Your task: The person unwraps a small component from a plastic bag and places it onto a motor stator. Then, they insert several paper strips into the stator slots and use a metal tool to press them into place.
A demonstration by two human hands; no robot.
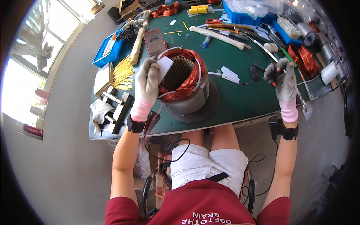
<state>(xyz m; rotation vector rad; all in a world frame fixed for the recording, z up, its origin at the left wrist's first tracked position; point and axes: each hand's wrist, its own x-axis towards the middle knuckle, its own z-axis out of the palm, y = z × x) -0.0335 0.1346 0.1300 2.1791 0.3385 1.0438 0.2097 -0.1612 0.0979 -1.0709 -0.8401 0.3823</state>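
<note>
A motor stator (187,84) stands upright on a round dark base, its slotted bore facing up and copper windings (195,77) bundled around its rim. My left hand (146,80), in a grey-white glove with a pink cuff, pinches a white sheet of insulation paper (165,67) at the left of the bore. The sheet leans over the windings. Away to the right, my right hand (285,80), gloved alike, is raised over the table edge with its fingers curled. Its fingertips look dark, and what they hold, if anything, I cannot make out.
A blue tray (108,51), yellow strips (123,75) and metal blocks (119,112) lie left. Behind the stator are a phone (154,42) and a pale wooden stick (217,36). Scissors (214,21), tools and copper coils (305,62) crowd the right. Cables hang below the table.
</note>
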